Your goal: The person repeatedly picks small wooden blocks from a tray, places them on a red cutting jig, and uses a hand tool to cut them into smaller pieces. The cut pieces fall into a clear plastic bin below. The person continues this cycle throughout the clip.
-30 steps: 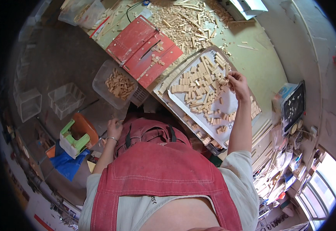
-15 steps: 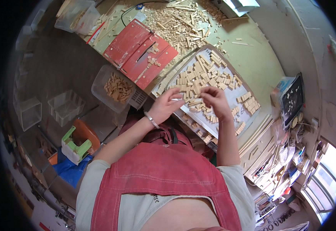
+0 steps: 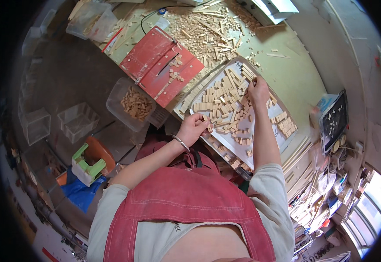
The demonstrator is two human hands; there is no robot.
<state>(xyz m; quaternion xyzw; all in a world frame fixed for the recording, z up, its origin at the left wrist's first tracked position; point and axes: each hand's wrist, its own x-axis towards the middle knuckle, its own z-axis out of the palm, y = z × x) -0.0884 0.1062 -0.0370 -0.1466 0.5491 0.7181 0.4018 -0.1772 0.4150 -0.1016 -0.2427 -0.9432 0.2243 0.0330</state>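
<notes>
A shallow tray (image 3: 236, 144) lined with white paper lies in front of me. Many small wooden blocks (image 3: 219, 96) are spread over it, some in short rows, others jumbled. My left hand (image 3: 192, 129) is at the tray's near left edge, thumb and fingers closed on a small wooden block (image 3: 205, 118). Farther right and away, my right hand (image 3: 259, 92) reaches over the far right part of the tray. Its fingers are pinched together beside some long blocks; the hand itself hides what they hold, if anything.
Left of the tray sits a red slotted plate (image 3: 144, 54) with small wood pieces on it. A clear tub (image 3: 114, 98) of blocks stands below it. Wood scraps (image 3: 210, 35) cover the far table. A dark panel (image 3: 332, 115) leans at the right.
My right hand has moved away from me and slightly right, from the tray's middle to its far right part. My left hand has lowered slightly and its fingers have closed on a block.
</notes>
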